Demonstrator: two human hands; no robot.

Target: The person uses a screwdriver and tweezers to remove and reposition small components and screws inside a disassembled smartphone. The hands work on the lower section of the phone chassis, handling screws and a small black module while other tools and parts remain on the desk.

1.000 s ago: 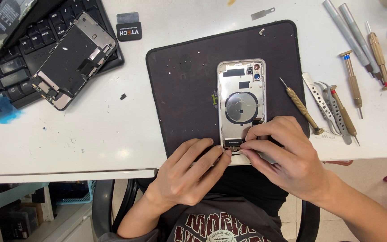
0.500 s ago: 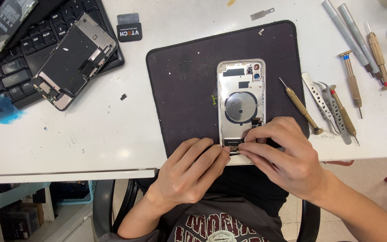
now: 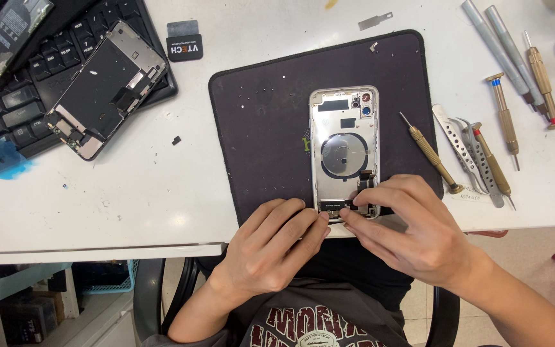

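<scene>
Left hand (image 3: 271,247) rests at six o'clock of the dark work mat (image 3: 258,115), fingers pressed together, fingertips touching the bottom edge of the opened phone housing (image 3: 343,151). Right hand (image 3: 412,234), at five o'clock, pinches a small part at the housing's lower corner. Screwdrivers (image 3: 431,154) lie at three o'clock.

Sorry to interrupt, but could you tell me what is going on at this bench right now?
A person seated at a white table is working with both bare hands on an opened phone housing, which lies on a dark mat. The left hand and right hand meet at its bottom edge, fingertips pressing on a small dark part there. Screwdrivers and tweezers lie to the right, and a detached screen assembly rests on a keyboard at the left.
</scene>
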